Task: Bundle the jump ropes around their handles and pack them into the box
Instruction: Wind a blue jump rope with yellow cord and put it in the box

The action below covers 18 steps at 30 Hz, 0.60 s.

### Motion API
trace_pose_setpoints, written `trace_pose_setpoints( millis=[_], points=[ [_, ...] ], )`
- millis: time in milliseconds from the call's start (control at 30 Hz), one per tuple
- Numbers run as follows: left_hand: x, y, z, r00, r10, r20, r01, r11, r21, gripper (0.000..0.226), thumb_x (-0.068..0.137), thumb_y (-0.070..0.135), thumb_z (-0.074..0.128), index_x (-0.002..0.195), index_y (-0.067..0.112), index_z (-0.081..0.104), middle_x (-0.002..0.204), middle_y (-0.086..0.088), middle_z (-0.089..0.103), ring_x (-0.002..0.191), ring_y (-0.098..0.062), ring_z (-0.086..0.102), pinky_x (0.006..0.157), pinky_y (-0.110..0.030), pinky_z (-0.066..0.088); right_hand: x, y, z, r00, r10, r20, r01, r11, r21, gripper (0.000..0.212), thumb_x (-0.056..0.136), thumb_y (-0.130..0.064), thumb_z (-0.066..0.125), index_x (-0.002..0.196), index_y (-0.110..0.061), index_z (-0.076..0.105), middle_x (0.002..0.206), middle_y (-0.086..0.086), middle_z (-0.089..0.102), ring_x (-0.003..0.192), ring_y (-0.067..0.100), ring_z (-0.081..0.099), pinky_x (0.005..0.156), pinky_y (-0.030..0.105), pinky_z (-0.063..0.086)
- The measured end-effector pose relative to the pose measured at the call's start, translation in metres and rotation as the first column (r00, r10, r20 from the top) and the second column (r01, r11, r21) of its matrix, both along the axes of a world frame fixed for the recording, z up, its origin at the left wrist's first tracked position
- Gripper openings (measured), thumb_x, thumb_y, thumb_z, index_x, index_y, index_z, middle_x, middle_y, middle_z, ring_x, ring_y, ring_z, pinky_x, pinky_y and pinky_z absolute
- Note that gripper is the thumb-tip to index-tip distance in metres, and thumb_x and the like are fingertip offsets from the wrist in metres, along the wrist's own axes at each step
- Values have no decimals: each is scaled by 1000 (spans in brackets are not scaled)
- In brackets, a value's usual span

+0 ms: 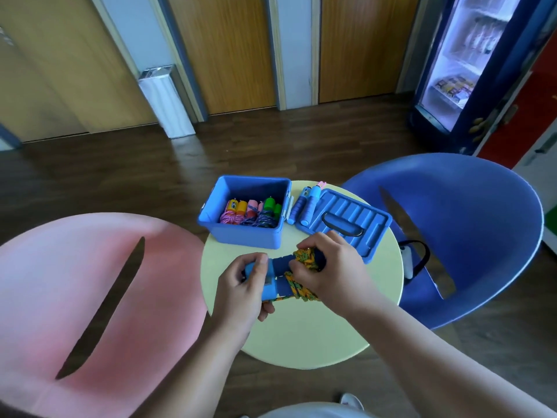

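As left (241,294) grips handles (278,267), right (336,268) pinches rope (305,257) (yellow-green)

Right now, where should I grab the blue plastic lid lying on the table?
Grip the blue plastic lid by its dark carry handle, from above: it lies flat, top up, handle exposed at its middle.

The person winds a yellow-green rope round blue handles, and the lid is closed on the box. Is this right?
Not quite: the head view shows the lid off the box, lying on the table beside it. The person does wind the yellow-green rope round blue handles.
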<state>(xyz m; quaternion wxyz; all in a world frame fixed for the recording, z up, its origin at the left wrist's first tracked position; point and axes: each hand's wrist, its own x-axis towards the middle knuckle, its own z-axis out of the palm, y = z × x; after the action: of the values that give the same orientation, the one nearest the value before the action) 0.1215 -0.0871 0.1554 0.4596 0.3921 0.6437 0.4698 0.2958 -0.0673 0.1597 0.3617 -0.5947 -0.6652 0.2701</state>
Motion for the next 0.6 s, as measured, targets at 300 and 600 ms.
trace_pose_setpoints(
  millis=[300,600],
  points=[
    [6,5,3,988,145,-49,-142,988,58,19,102,39,60,99,20,63,92,-11,71,40,-30,57,39,-28,39,22,6,-5,814,82,-575,-248,944,-216,54,71,-52,84,120,-34,72,112,4,68,81,7,70,62,30,60],
    [-8,27,-3,991,131,-16,-130,991,9,23,107,41,50,97,21,58,95,-14,65,42,-27,52,41,-26,33,7,40,-23,900,185,-395,-273,946,-178,51,72,-63,83,114,-40,64,116,2,63,102,17,64,87,39,58]
  ],
)
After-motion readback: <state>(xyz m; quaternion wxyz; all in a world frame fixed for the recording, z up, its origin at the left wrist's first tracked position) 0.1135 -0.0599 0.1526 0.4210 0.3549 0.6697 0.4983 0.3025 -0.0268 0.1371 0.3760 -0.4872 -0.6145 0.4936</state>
